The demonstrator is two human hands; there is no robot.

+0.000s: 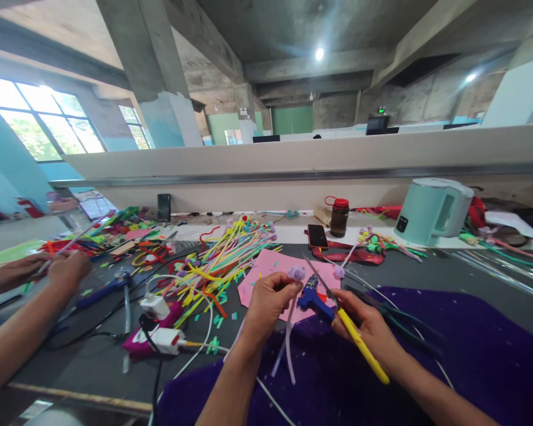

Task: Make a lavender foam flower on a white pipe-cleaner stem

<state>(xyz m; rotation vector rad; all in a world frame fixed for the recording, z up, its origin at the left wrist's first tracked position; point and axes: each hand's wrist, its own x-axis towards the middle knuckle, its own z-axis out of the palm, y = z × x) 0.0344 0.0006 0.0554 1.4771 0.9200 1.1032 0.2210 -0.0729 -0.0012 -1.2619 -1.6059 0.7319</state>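
Left hand (pixel 266 299) pinches a light, floppy stem (pixel 288 337) just under its soft purple flower (pixel 296 273), best held there, while right hand (pixel 364 322) grips yellow-handled scissors (pixel 355 337)

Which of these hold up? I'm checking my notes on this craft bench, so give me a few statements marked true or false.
1. The left hand pinches a stem with a small purple flower. True.
2. The right hand holds a yellow-handled tool. True.
3. The kettle is bright red. False: it is pale green.
4. The phone lies on the purple cloth. False: it lies farther back, beside the red-lidded jar.
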